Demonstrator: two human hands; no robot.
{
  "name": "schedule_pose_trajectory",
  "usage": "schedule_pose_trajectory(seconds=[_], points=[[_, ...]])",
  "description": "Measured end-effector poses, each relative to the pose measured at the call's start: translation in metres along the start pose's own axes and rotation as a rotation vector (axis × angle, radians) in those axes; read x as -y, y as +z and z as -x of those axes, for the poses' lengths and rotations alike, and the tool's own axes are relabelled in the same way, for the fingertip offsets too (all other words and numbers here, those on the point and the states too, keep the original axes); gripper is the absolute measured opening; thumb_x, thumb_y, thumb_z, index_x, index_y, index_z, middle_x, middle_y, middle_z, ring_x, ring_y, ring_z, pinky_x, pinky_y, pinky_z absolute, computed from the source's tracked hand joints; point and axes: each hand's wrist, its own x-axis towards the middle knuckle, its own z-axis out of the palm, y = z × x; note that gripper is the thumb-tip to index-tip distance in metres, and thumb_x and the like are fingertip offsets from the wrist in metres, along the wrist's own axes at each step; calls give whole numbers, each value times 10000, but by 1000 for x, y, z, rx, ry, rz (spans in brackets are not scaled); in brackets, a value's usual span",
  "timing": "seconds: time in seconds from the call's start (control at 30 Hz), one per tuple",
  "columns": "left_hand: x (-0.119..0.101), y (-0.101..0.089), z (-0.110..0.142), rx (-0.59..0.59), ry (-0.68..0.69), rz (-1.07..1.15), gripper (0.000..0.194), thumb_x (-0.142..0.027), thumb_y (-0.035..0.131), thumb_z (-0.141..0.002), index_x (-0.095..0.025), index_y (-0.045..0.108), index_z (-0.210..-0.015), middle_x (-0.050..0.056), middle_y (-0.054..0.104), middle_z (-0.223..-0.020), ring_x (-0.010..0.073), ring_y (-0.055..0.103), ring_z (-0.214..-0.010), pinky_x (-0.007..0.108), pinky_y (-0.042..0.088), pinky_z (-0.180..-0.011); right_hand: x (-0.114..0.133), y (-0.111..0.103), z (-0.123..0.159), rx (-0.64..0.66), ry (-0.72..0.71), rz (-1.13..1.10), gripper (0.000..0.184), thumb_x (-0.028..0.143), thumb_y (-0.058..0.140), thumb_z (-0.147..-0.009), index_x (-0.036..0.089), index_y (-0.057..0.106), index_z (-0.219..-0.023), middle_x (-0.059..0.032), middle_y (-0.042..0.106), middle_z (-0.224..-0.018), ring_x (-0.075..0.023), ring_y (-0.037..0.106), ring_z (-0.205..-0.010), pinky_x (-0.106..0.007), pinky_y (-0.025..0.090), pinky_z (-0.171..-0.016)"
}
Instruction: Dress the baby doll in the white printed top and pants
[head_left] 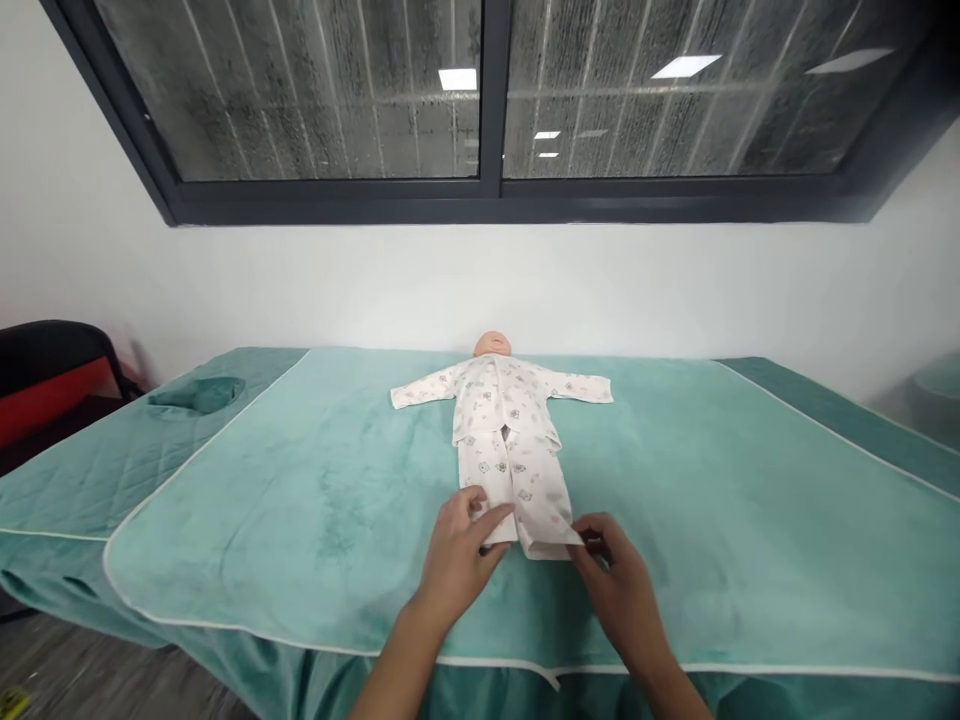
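A baby doll (492,344) lies on its back, dressed in a white patterned long-sleeved top (499,392) with both sleeves spread sideways. Below the top, matching white baby trousers (529,480) cover where its legs would be. My left hand (463,545) is at the hem of the left trouser leg, thumb over the cloth and fingers curled around its edge. At the outer corner of the right trouser leg, my right hand (611,570) pinches the hem and lifts it slightly. The doll's hands and feet do not show.
Beneath the doll is a light green plush mat (300,520) with white piping, over a darker green bed cover (67,480). A cushioned face hole (196,395) is at the left end. A black and red chair (56,390) stands beyond it. A window (491,200) is set in the wall behind.
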Motion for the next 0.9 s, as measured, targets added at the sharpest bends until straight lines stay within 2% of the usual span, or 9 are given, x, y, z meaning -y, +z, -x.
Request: schedule_pose_trajectory(seconds=[0.1, 0.17, 0.27, 0.37, 0.47, 0.57, 0.77, 0.9], points=[[-8, 5, -3, -19, 4, -84, 320, -166, 620, -801, -290, 679, -1090, 73, 546, -1036, 208, 545, -905, 374, 500, -799, -5, 12, 4, 85, -64, 93, 167, 378, 515, -865, 240, 595, -916, -48, 618, -854, -217, 595, -735, -355, 528, -676], [-10, 8, -4, -58, -17, -70, 283, -126, 592, -776, -245, 671, -1021, 65, 543, -985, 199, 547, -877, 346, 497, -771, -6, 19, 5, 54, -97, 147, 227, 370, 535, -863, 244, 582, -1046, -77, 609, -1003, -232, 607, -838, -364, 538, -721], [-10, 13, -2, -161, -67, -7, 218, -126, 557, -781, -213, 636, -965, 66, 547, -1000, 188, 567, -882, 320, 501, -766, 0, 33, 0, -11, -122, 268, 435, 323, 573, -840, 255, 487, -1261, -113, 553, -1189, -274, 594, -993, -395, 537, -772], [-9, 17, 1, -216, -101, -13, 175, -169, 545, -815, -220, 621, -964, 64, 553, -1000, 187, 576, -871, 323, 501, -764, 8, 51, -9, -58, -144, 430, 487, 232, 569, -809, 251, 467, -1285, -118, 575, -1111, -308, 594, -965, -425, 515, -769], [-7, 21, 4, -242, -130, -93, 213, -172, 566, -802, -232, 624, -998, 67, 556, -1002, 204, 574, -876, 352, 494, -776, 11, 64, -17, -116, -124, 504, 484, 174, 553, -771, 237, 486, -1247, -119, 586, -1026, -308, 602, -888, -411, 500, -733], [-5, 22, 4, -241, -132, -191, 308, -136, 584, -759, -243, 630, -1044, 72, 558, -1013, 233, 573, -919, 386, 481, -801, 10, 60, -23, -118, -106, 478, 521, 135, 515, -737, 237, 486, -1247, -122, 563, -1088, -279, 610, -862, -370, 503, -695], [3, 14, 2, -335, -164, -194, 291, -81, 548, -760, -226, 631, -999, 83, 532, -1011, 231, 545, -913, 370, 483, -776, -4, 24, -32, -87, -141, 526, 603, 56, 421, -703, 266, 529, -1257, -92, 493, -1184, -236, 591, -922, -345, 511, -740], [-1, 13, 3, -279, -82, -252, 325, -32, 545, -751, -231, 637, -991, 93, 534, -1013, 248, 512, -927, 393, 474, -789, -19, 24, -29, -65, -186, 527, 633, 66, 419, -716, 262, 523, -1309, -98, 464, -1208, -233, 574, -935, -371, 518, -786]])
